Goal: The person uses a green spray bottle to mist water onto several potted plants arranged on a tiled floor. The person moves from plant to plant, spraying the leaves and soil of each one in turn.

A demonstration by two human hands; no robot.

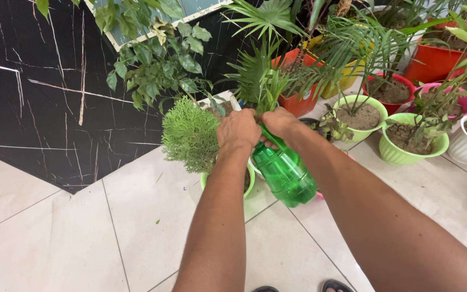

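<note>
bright even daylight, soft shadows (sharp focus throughout)

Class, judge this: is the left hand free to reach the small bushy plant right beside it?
Probably not yet: the left hand is gripping the green bottle top, though the bushy plant sits unobstructed beside it.

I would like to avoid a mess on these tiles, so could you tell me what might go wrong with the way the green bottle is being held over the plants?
1. The green plastic bottle is tilted, held only near its neck by the left hand and right hand; it could slip onto the tiled floor.
2. Its body hangs beside the light green pot of the feathery shrub; a swing might tip it.
3. Spilled water could make the tiles slippery.
</note>
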